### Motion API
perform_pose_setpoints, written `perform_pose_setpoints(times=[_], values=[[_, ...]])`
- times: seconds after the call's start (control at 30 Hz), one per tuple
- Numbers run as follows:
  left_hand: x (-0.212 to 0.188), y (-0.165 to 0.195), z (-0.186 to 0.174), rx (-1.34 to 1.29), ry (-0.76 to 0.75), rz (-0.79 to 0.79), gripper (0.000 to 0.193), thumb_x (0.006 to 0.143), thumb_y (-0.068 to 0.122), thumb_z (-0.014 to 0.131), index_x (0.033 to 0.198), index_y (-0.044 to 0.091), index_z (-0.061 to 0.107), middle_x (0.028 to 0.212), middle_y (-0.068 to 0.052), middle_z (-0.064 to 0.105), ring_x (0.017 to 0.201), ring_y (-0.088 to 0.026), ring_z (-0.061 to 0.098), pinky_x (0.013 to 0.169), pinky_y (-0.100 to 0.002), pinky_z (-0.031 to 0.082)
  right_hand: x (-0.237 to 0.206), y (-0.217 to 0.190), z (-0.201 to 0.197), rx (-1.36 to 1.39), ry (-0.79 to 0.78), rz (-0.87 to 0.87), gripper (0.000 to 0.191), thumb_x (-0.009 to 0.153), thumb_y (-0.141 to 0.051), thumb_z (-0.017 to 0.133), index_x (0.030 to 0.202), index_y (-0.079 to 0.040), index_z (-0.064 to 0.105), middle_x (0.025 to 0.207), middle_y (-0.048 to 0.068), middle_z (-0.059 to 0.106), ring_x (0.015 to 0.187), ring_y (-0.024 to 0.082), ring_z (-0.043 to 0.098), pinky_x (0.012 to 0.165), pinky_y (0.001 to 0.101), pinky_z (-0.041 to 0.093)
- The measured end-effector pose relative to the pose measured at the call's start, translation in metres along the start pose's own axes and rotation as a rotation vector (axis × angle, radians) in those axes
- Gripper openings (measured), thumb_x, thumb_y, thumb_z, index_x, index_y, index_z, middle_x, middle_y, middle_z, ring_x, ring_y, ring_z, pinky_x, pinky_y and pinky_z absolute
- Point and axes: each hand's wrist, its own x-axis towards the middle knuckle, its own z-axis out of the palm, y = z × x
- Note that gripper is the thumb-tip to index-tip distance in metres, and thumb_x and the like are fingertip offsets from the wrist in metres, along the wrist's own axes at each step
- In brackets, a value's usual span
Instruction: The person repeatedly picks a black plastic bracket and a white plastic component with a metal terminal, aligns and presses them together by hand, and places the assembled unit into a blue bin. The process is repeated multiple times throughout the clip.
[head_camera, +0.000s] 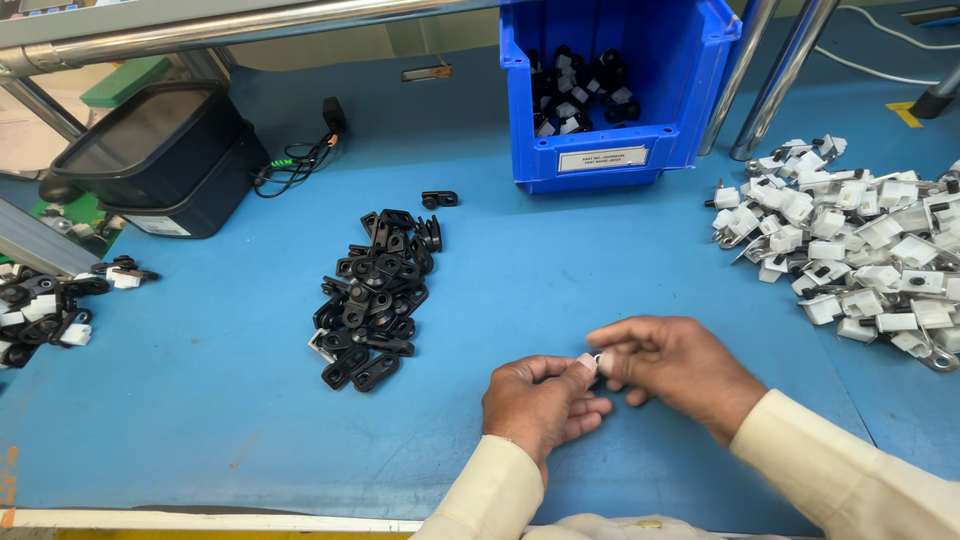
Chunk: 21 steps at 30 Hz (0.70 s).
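Note:
My left hand (540, 400) and my right hand (675, 365) meet low in the middle of the blue table (200, 400). Both pinch one small white part (596, 361) between their fingertips; most of it is hidden by the fingers. A pile of black plastic pieces (378, 295) lies to the left of my hands. A heap of white parts with metal ends (860, 250) lies to the right.
A blue bin (610, 150) holding black and white parts stands at the back. A black tray (160, 150) with a cable beside it sits back left. Assembled black and white parts (45, 310) lie at the left edge. Metal poles (780, 70) rise back right.

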Motion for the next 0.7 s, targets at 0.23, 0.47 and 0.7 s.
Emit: perform_pose_setpoints(times=[0.23,0.47,0.7], values=[[0.013,-0.005,-0.006,-0.058,-0.071,-0.029,0.025,0.090,0.020,0.074,0.101,-0.002,0.071,0.094,-0.014,0.077,0.083,-0.023,0.078,0.074,-0.033,0.067,-0.005,-0.005,0.001,-0.189,-0.042,-0.233,0.043,0.079,-0.001,0.074,0.122,-0.006,0.076,0.097,0.004,0.084,0.088,0.010,0.078,0.081,0.0266,0.064],[0.010,-0.009,-0.016,-0.018,-0.202,0.007,0.042,0.094,0.034,0.071,0.114,-0.003,0.068,0.101,-0.017,0.076,0.090,-0.026,0.079,0.076,-0.033,0.067,0.009,0.001,-0.010,-0.067,-0.137,-0.030,0.029,0.081,0.002,0.073,0.109,0.000,0.078,0.091,0.013,0.080,0.078,0.016,0.073,0.072,0.0307,0.061],[0.011,-0.016,-0.031,0.023,-0.081,-0.100,0.036,0.097,0.031,0.060,0.121,0.004,0.066,0.106,-0.015,0.076,0.087,-0.024,0.079,0.072,-0.033,0.066,0.056,-0.089,-0.061,0.095,0.253,-0.442,0.048,0.082,0.001,0.071,0.127,-0.007,0.059,0.102,0.003,0.074,0.094,0.016,0.073,0.085,0.0300,0.061]])
